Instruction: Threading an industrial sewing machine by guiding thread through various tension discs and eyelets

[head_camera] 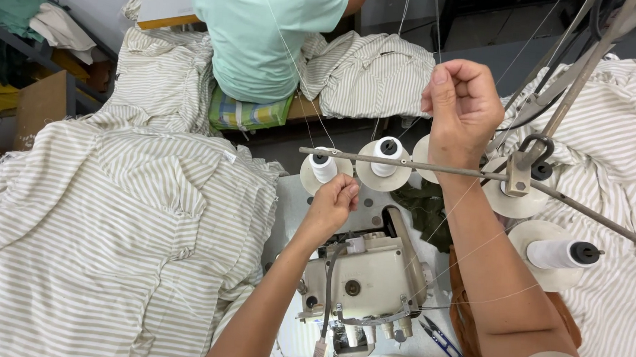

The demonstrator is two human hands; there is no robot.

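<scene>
White thread [477, 249], thin and taut, pinched between fingertips of the right hand [463, 107], raised above the metal guide rod [408, 165]. From that grip, running down and back along the right forearm toward the cream sewing machine [365, 275]; long axis near upright. Left hand [331, 205] lower, nearer the machine, clenched just beside a white spool [324, 169]; thread between its fingertips not discernible. Striped fabric [105, 238] heaped at the table's left edge.

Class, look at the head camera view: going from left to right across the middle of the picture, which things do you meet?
Striped cloth pile → left hand → white thread cone → right hand → lying thread cone → striped cloth on the right.
</scene>
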